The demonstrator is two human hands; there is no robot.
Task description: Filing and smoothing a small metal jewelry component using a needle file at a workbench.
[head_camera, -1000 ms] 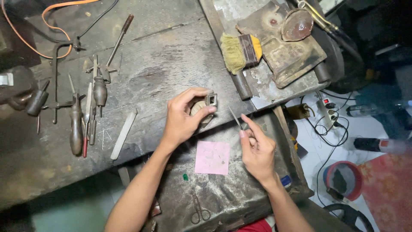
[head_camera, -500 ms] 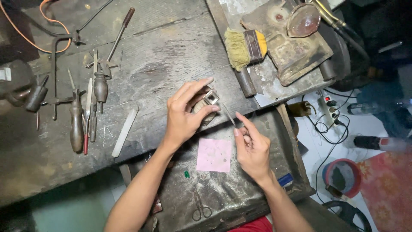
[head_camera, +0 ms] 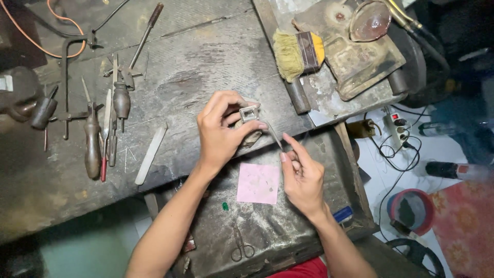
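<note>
Metal frame [head_camera: 248, 114], small, square and open in the middle, sits pinched at the fingertips of our left hand [head_camera: 222, 133], which is closed around it over the front edge of the worn workbench [head_camera: 206, 62]. Our right hand [head_camera: 303, 177] lies nearer to us and to the right, its fingers closed on a thin tool [head_camera: 275, 136]. That tool's long axis slants up and leftward, with its tip just beside the frame, so the frame lies up-left of the right hand.

Below both hands the pull-out tray [head_camera: 329, 154] holds a pink square of paper [head_camera: 258, 183], small scissors [head_camera: 241, 246] and a tiny green bit [head_camera: 225, 206], amid pale specks we cannot identify. Well to the right, on the floor, a round red container [head_camera: 411, 211] shows dark contents that we cannot make out.
</note>
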